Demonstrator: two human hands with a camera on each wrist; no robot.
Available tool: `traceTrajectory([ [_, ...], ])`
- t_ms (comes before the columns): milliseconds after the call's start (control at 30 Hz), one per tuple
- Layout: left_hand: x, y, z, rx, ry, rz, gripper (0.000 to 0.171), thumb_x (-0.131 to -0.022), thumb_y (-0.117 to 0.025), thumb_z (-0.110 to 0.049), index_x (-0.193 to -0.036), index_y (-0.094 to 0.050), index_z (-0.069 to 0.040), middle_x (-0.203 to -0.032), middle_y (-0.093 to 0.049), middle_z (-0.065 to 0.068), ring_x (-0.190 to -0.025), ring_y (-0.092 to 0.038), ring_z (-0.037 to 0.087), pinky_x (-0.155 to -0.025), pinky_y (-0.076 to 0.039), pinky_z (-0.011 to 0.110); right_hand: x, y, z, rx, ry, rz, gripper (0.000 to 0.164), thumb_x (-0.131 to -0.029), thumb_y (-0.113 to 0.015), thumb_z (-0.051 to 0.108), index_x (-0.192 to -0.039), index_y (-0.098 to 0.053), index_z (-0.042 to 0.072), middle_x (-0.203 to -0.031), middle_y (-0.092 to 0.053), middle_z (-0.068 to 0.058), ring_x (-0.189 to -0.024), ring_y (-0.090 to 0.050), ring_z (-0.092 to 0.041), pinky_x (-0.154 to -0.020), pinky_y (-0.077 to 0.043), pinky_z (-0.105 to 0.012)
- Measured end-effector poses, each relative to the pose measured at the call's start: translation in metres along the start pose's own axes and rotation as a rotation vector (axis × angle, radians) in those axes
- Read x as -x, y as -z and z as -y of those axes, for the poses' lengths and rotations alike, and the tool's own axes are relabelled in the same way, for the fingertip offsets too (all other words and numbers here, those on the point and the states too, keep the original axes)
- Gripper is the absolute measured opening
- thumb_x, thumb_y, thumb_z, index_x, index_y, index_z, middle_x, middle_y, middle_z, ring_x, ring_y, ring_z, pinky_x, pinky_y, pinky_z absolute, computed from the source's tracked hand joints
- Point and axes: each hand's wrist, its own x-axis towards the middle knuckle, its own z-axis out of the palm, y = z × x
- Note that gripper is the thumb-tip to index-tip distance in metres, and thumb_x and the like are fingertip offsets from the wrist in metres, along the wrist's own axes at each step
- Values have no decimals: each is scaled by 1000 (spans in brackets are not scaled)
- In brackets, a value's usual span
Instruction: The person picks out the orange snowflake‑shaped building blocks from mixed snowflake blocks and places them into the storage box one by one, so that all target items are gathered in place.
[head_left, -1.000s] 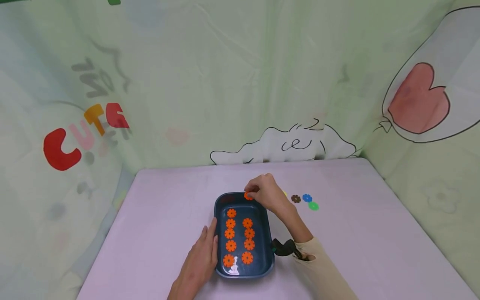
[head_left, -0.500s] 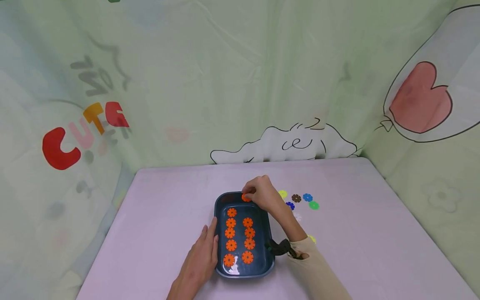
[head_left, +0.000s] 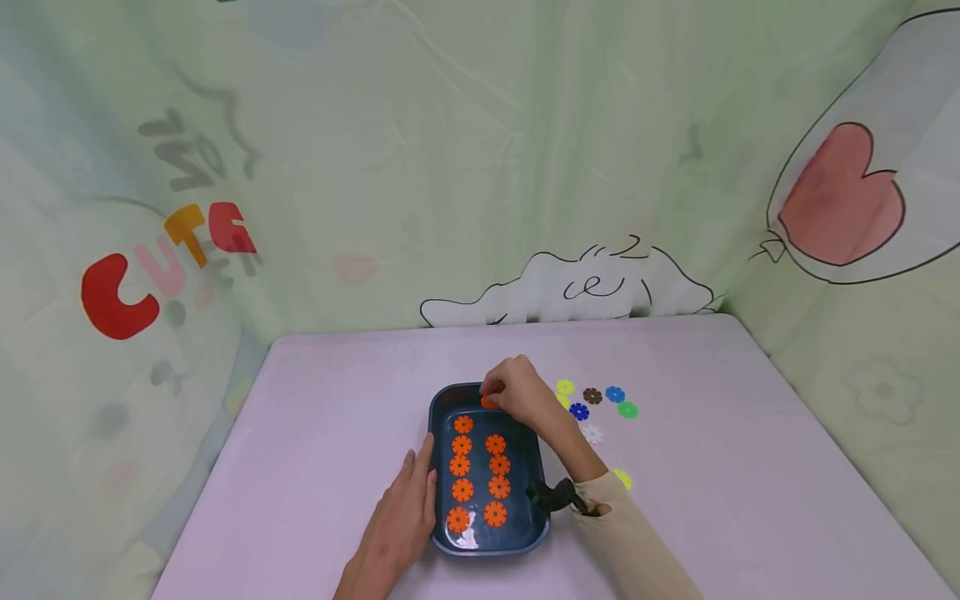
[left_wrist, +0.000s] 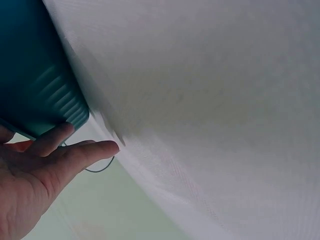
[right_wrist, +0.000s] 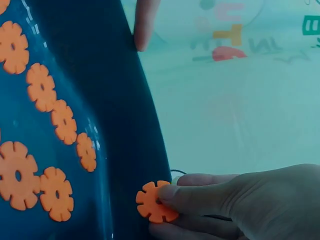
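Note:
A dark blue rectangular tray [head_left: 480, 540] sits on the table, with several orange notched discs [head_left: 460, 466] lying inside in two columns. My left hand [head_left: 399, 518] rests along the tray's left side with its fingers extended; in the left wrist view the fingers [left_wrist: 82, 152] touch the tray's outer wall. Over the tray's far right corner, my right hand [head_left: 525, 396] pinches another orange notched disc [right_wrist: 156, 202] between thumb and fingers. That disc is partly covered by the thumb in the right wrist view.
To the right of the tray lie loose notched discs: a brown one [head_left: 592, 396], a light blue one [head_left: 615, 394], a green one [head_left: 627, 410], a dark blue one [head_left: 579, 412], a white one [head_left: 592, 433] and several yellow ones [head_left: 565, 387]. Printed curtains surround the table [head_left: 750, 483].
My right hand, with the pinched orange disc, has shifted slightly left and toward me at the tray's far end. More loose discs on the right show. My left hand stays in place.

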Motion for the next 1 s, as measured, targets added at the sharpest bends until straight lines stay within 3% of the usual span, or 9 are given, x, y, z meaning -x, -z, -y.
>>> traceTrajectory([
  [467, -1, -1, 0, 3, 18, 2, 57, -117, -44, -31, -171, -32, -19, -167, -41, 27, -150, -46, 51, -118, -43, 69, -6, -7, -2, 23, 8, 90, 6, -92, -81, -6, -94, -84, -1, -90, -80, -9, -84, -72, -22, -77, -68, -36],
  [667, 0, 0, -3, 0, 26, 16, 58, -117, -44, -33, -172, -30, -20, -168, -40, 27, -151, -44, 50, -120, -42, 68, -8, -8, -5, 52, 58, 107, 7, -92, -79, -9, -94, -83, -3, -91, -80, -12, -85, -74, -25, -78, -68, -38],
  [1000, 0, 1, -3, -7, 22, 19, 58, -118, -43, -34, -172, -30, -21, -168, -39, 27, -150, -45, 50, -120, -42, 67, -9, -10, -2, 112, 7, 194, 11, -93, -78, -8, -90, -84, 1, -89, -77, -8, -87, -69, -23, -81, -67, -41],
])
